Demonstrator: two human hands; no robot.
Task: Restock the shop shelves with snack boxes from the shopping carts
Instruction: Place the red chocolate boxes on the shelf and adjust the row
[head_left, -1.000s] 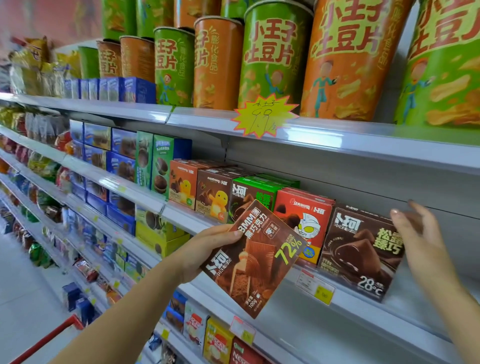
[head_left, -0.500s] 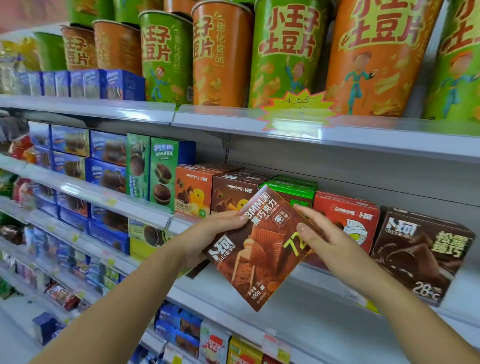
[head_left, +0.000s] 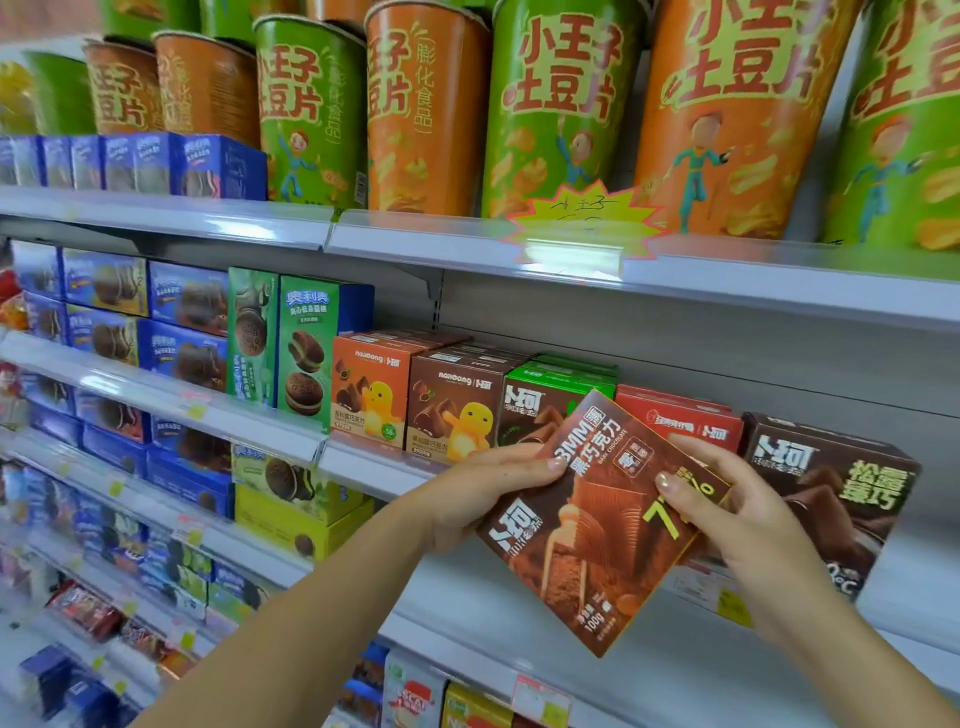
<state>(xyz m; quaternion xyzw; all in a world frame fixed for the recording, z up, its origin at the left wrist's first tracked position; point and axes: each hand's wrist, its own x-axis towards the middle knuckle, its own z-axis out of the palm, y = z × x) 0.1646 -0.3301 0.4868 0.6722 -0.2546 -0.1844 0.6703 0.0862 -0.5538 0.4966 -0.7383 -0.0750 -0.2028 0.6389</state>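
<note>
A brown dark-chocolate box (head_left: 597, 525) marked 72% is held tilted in front of the middle shelf (head_left: 374, 467). My left hand (head_left: 478, 493) grips its left edge, thumb on the front. My right hand (head_left: 737, 514) grips its right edge, thumb over the printed number. Behind the box stand a green box (head_left: 545, 395), a red box (head_left: 685, 421) and a dark brown chocolate box (head_left: 831, 488), the brown one partly hidden by my right hand.
Orange (head_left: 369, 395) and brown duck-printed boxes (head_left: 452, 405) stand left of the green one. Tall crisp tubs (head_left: 561, 104) fill the top shelf, with a yellow star price tag (head_left: 582, 223) on its edge. Blue biscuit boxes (head_left: 182, 296) line the left. Lower shelves hold more snacks.
My right hand left the dark brown shelf box, came left and took hold of the held box's right edge. The view has shifted closer to the shelf.
</note>
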